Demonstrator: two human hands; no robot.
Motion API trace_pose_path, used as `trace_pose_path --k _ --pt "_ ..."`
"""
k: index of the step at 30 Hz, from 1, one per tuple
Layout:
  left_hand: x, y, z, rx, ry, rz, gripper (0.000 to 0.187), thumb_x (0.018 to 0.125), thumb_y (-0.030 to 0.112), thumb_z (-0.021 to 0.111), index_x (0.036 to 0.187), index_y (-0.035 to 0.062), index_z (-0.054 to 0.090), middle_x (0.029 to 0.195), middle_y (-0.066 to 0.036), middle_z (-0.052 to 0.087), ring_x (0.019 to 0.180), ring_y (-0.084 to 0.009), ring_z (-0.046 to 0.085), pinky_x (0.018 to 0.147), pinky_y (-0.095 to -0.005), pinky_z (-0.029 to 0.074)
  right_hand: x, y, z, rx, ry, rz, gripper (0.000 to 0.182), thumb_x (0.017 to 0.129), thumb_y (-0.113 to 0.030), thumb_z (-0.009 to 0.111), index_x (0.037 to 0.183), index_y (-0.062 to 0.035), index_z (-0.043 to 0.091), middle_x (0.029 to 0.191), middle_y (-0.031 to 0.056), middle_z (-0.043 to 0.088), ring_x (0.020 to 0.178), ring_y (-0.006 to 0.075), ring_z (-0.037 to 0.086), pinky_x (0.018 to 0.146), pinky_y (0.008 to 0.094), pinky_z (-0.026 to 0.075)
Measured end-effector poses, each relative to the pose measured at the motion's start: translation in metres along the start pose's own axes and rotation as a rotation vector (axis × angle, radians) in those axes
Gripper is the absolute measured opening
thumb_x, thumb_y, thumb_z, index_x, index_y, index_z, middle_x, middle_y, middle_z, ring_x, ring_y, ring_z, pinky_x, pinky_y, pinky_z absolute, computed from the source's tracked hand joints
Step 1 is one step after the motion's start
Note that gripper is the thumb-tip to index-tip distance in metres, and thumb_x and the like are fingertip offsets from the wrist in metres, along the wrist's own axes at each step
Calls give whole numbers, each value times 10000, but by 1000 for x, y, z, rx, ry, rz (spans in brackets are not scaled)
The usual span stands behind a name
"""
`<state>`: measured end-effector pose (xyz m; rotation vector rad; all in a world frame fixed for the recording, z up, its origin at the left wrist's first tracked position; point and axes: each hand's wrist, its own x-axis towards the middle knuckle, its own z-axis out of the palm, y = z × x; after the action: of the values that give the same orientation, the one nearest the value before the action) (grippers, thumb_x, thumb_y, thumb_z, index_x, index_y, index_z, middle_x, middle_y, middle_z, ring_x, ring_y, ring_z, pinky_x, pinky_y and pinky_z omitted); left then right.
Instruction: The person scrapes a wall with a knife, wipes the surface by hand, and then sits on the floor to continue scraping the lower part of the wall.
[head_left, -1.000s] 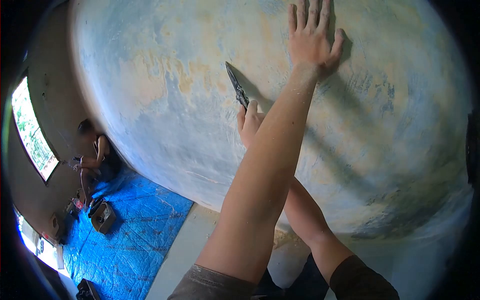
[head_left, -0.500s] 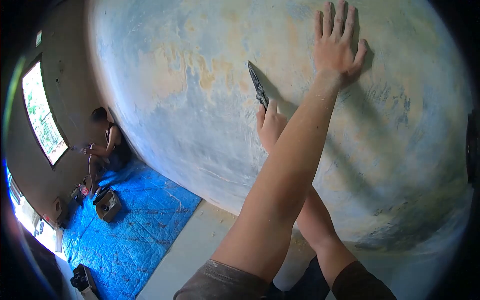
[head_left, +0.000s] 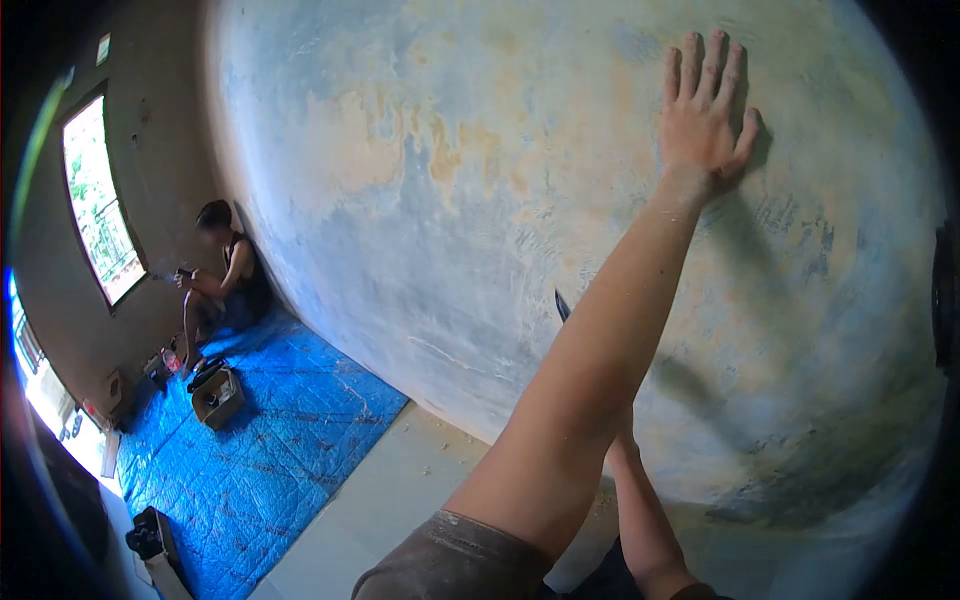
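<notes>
My left hand (head_left: pixel 708 125) lies flat against the mottled blue, cream and tan wall (head_left: pixel 400 240), fingers spread and pointing up, at the upper right. My left forearm crosses in front of my right hand, which is hidden; its wrist (head_left: pixel 622 450) shows below the left elbow. From behind the left forearm sticks out the dark pointed blade of a knife (head_left: pixel 562 305), tip up and close to the wall, held by the right hand. Ridged and flaking patches mark the wall surface around both hands.
A person (head_left: pixel 230 265) sits against the wall at the left on a blue tarp (head_left: pixel 290 430). An open cardboard box (head_left: pixel 217 405) stands on the tarp, and another box with dark contents (head_left: pixel 155 545) is nearer. Pale crumbs lie on the floor (head_left: pixel 400 470). A window (head_left: pixel 100 205) opens in the left wall.
My right hand has moved down with the knife and gone behind my left forearm, leaving only the blade in sight. The left hand stays flat on the wall; the view has shifted slightly.
</notes>
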<state>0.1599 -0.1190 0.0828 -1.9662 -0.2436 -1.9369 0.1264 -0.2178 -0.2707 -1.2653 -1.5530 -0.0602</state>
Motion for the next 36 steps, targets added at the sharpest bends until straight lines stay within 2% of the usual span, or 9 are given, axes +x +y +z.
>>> trace_pose_path --k 2,6,12,19,23,24,33,35,36 --pt "1 2 -1 22 3 -4 745 951 422 450 1604 108 275 1677 -120 229 1558 -358 135 1279 -512 47 -38 15 -4 122 -28 147 150 948 -133 619 1000 0 574 734 228 647 729 466 646 595 517 483" --pt "1 1 -3 14 -5 -9 743 954 426 448 1607 118 270 1680 -112 222 1562 -351 121 1280 -511 43 -95 25 -36 -27 -171 297 272 1016 -239 595 885 -9 533 658 210 607 619 447 621 538 464 463" --pt "-3 4 -1 8 -11 -22 743 961 436 442 1606 108 270 1681 -120 217 1566 -355 101 1278 -516 36 -163 32 -94 76 -52 556 352 1025 -270 603 782 -28 525 572 71 567 494 198 578 492 351 416" --pt "-42 4 -11 -85 -68 -77 768 944 454 440 1599 85 283 1675 -150 228 1560 -385 112 1269 -546 32 -242 59 -138 164 72 840 311 1025 -217 610 786 -48 506 599 12 511 515 112 506 491 287 387" --pt "-75 -4 -25 -165 -103 -103 769 923 458 445 1596 113 308 1670 -150 247 1555 -386 146 1266 -560 39 -263 63 -147 465 276 958 251 1024 -195 628 862 -55 497 709 -2 488 571 77 464 496 238 372" --pt "-83 -7 -30 -177 -122 -109 761 924 456 443 1597 125 313 1671 -147 248 1555 -384 148 1266 -558 39 -271 73 -147 423 322 944 252 1032 -211 593 824 -103 499 663 -30 488 473 39 427 373 226 296" --pt "-158 -90 -62 91 -65 -165 723 929 421 500 1593 177 353 1670 -126 269 1547 -366 203 1261 -535 84 -294 69 -208 334 453 1001 216 1006 -234 621 863 -89 550 672 -19 499 452 67 431 350 244 281" --pt "-187 -118 -67 252 -39 -190 720 926 374 507 1594 159 346 1665 -110 291 1547 -340 222 1254 -540 132 -329 128 -210 -216 471 435 222 1006 -242 617 866 -80 556 673 -13 503 448 71 429 351 244 282" --pt "-201 -124 -72 260 17 -232 707 938 339 491 1599 146 333 1669 -106 284 1552 -325 212 1259 -514 125 -337 121 -220 -150 502 529 228 1007 -246 615 866 -76 558 675 -10 505 446 72 429 355 243 287"
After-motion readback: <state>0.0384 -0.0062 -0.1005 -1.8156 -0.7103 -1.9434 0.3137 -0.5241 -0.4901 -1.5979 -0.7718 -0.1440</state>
